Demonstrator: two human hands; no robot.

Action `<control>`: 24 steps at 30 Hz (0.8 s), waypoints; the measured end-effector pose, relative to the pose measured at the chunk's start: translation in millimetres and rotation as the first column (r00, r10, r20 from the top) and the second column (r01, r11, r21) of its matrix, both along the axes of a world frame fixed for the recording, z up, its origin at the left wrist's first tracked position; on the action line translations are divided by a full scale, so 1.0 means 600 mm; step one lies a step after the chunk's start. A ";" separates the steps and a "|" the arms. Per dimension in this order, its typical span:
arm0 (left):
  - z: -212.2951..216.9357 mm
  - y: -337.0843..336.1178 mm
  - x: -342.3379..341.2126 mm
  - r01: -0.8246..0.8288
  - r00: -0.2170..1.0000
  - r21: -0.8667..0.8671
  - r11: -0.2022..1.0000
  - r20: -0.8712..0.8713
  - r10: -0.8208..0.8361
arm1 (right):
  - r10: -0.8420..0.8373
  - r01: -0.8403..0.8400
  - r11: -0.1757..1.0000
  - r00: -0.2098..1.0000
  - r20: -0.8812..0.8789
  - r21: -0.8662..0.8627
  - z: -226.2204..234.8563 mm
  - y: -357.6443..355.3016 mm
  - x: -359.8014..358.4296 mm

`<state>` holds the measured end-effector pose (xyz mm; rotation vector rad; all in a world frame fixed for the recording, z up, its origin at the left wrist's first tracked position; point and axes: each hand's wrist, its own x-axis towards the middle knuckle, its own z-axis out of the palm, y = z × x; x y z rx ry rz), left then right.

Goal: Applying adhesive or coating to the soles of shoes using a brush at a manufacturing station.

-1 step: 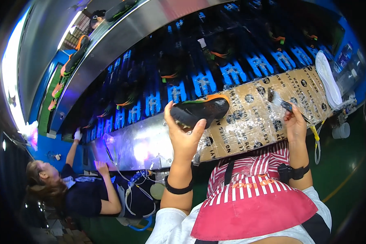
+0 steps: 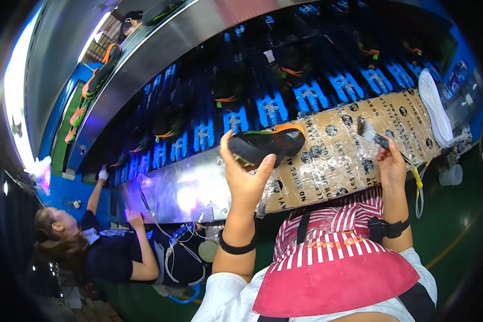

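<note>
A black shoe upper with orange and green trim [image 2: 271, 144] is gripped at its left end by my left hand [image 2: 245, 174], thumb below and fingers above. It is held over the left part of the cardboard sheet. My right hand [image 2: 393, 163] pinches the handle of a brush [image 2: 371, 134], whose dark bristles point up and to the left. The brush is apart from the shoe, above the cardboard's right half.
Plastic-wrapped cardboard [image 2: 327, 161] covers the ledge before me, with bare metal [image 2: 198, 185] to its left. Behind run blue-lit holders [image 2: 272, 110] and several dark shoes. A white insole-shaped piece [image 2: 433, 107] lies at right. A co-worker [image 2: 110, 252] reaches in at left.
</note>
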<state>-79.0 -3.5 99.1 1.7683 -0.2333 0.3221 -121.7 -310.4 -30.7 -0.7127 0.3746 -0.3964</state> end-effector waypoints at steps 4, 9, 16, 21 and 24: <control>-0.009 -0.002 0.022 -0.055 0.992 0.226 0.972 0.121 0.028 | -0.035 0.040 0.996 0.997 -0.069 0.076 -0.016 -0.017 -0.006; 0.008 -0.025 0.038 -0.099 0.977 0.300 0.949 0.209 0.036 | 0.009 -0.009 0.995 1.000 0.002 0.096 -0.034 -0.033 -0.021; 0.019 -0.039 0.050 -0.167 0.957 0.410 0.897 0.285 0.048 | 0.023 -0.031 0.994 0.997 0.077 0.106 -0.049 -0.030 -0.022; 0.014 -0.032 0.045 -0.136 0.983 0.323 0.937 0.158 0.089 | 0.069 -0.091 0.991 0.974 0.217 0.097 -0.056 -0.032 -0.033; 0.007 -0.030 0.040 -0.133 0.986 0.268 0.954 0.134 0.100 | 0.066 -0.089 0.991 0.973 0.221 0.095 -0.059 -0.034 -0.034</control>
